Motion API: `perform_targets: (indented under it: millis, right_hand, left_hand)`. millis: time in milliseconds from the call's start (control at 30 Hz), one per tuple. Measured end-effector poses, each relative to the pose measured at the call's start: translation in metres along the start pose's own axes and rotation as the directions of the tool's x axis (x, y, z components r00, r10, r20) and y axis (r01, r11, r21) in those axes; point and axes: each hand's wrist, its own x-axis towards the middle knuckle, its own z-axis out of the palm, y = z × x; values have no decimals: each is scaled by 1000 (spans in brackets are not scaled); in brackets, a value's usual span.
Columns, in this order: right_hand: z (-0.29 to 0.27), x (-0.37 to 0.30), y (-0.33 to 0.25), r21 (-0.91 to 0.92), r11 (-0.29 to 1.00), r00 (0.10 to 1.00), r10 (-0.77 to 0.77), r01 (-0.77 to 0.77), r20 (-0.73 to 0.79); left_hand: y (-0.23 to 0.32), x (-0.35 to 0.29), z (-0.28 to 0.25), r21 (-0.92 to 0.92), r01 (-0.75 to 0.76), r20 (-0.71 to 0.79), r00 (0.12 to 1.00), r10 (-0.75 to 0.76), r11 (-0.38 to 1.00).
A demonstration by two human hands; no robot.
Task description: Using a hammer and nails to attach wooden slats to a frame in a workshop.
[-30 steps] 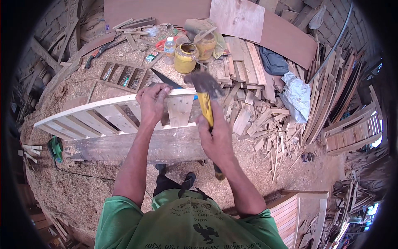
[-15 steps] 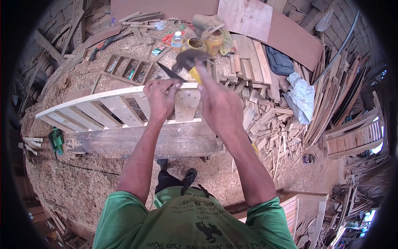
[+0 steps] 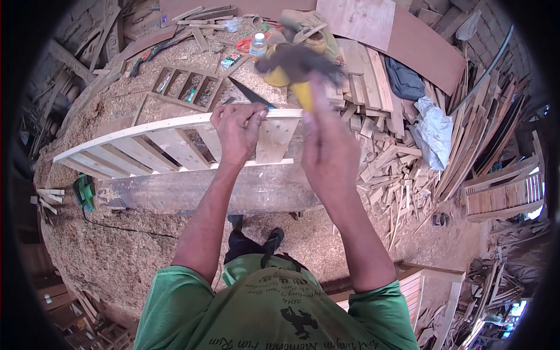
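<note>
My left hand is closed over the top rail of a pale wooden slatted frame, near its right end. Thumb and fingertips are pinched at the rail's edge; whatever small thing they pinch is too small to make out. My right hand grips a hammer by its yellow handle. Motion blurs the dark hammer head, which is up beyond the rail and to the right of my left hand. The frame stands on edge on a worn wooden bench. Behind the rail lies a dark saw blade.
Beyond the frame are a divided wooden tray with small items and a white-capped bottle. Stacked planks and offcuts lie to the right. A green power tool with a cord sits at the left on shavings.
The hammer has swung up and to the right, away from the rail. My left hand keeps its place on the rail. The whole view has shifted slightly.
</note>
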Motion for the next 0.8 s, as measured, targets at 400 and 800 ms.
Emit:
perform_targets:
  millis: [400, 800]
  right_hand:
    - [4, 2, 16, -337, 940, 894, 188, -45, 407]
    - [20, -31, 52, -441, 889, 928, 263, -127, 264]
  left_hand:
    - [-12, 2, -1, 98, 23, 82, 996, -31, 995]
    - [-20, 48, -41, 10, 18, 568, 823, -21, 1000]
